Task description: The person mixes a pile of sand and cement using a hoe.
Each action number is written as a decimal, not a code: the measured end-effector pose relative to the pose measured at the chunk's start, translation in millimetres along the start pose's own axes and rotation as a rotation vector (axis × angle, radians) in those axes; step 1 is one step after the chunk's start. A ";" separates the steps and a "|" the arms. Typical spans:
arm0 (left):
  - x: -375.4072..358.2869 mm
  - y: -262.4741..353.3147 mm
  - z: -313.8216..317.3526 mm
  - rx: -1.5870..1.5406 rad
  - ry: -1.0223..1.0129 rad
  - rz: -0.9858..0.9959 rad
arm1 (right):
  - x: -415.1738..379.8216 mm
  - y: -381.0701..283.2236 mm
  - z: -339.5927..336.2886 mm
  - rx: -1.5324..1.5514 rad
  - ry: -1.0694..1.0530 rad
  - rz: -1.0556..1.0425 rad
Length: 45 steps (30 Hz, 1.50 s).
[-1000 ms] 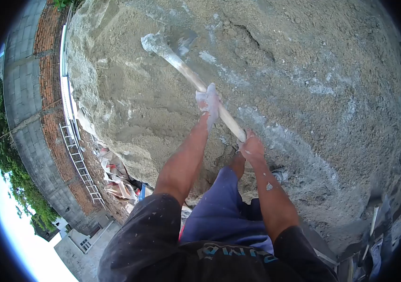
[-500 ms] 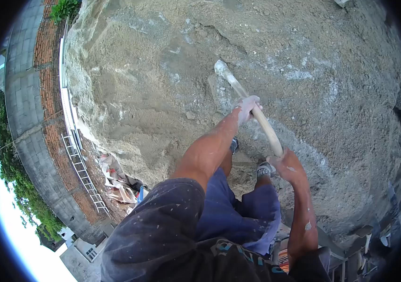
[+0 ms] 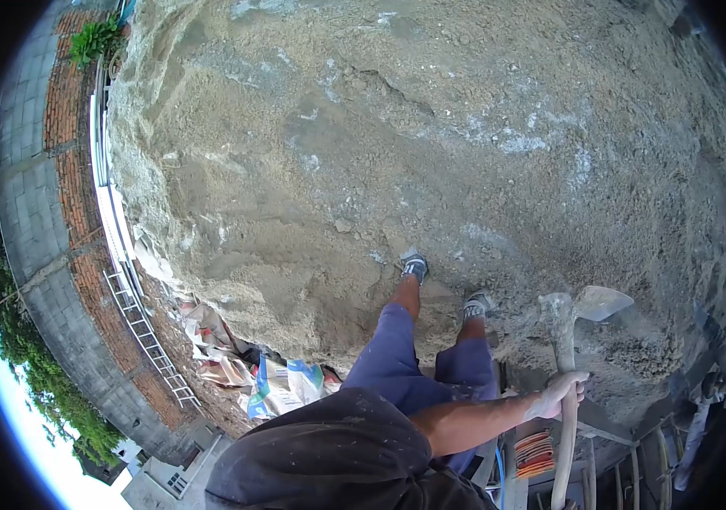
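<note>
My left hand [image 3: 560, 395] is closed round the wooden handle of a hoe [image 3: 564, 344], below its head. The hoe stands nearly upright in the picture at my right side, its pale metal blade [image 3: 604, 303] pointing right and raised near the sand. The lower end of the handle runs out at the bottom edge. My right hand is not visible. A large heap of grey-brown sand [image 3: 295, 204] with whitish streaks spreads in front of me.
My feet, in shoes [image 3: 414, 266], stand on the sand. A ladder [image 3: 150, 340] lies along a brick and block wall [image 3: 61, 255] at left. Torn sacks [image 3: 282, 387] lie beside my left leg. Orange stacked pieces [image 3: 535, 455] and boards [image 3: 635, 476] are at lower right.
The hoe has swung from in front of me to my right side, its head now lifted out of the sand. My left hand moved right and down with it; my right hand left the picture.
</note>
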<state>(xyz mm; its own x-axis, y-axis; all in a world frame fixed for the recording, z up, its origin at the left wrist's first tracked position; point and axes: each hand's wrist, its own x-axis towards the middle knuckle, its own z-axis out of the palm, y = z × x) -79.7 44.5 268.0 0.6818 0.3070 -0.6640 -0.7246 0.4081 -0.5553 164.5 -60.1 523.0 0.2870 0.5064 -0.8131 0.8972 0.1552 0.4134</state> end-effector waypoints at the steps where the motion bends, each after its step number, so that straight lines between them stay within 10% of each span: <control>1: -6.5 13.2 -7.2 -0.044 -0.047 0.036 | 14.4 5.0 0.3 -0.083 -0.013 -0.016; 6: -50.9 221.1 -86.0 0.021 0.445 0.809 | 153.2 -224.5 -28.6 0.361 0.436 -0.418; 14: -187.0 425.4 -233.9 0.686 1.431 1.646 | 205.0 -597.9 -38.7 0.908 -0.774 -0.720; 19: -197.5 417.8 -282.9 0.685 1.417 1.027 | 197.3 -700.9 10.1 1.032 -1.028 -0.663; 26: -104.2 462.8 -421.8 0.919 0.733 1.000 | 203.4 -657.1 -20.9 1.251 -1.173 -0.389; 35: 19.8 300.5 -159.7 0.178 0.505 0.647 | 262.0 -427.7 -91.2 1.118 -0.861 -0.464; 42: 60.5 186.4 -40.5 0.043 0.222 0.611 | 183.3 -232.2 -168.6 0.992 -0.555 -0.348; 45: 75.0 143.2 -5.5 0.032 0.209 0.488 | 119.0 -134.1 -102.6 0.878 -0.263 -0.252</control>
<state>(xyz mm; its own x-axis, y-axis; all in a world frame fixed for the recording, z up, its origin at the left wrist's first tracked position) -132.9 121.2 136.0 0.2294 0.2909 -0.9289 -0.9468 0.2881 -0.1436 43.9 66.4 412.8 0.0212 0.3215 -0.9467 0.8439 -0.5135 -0.1555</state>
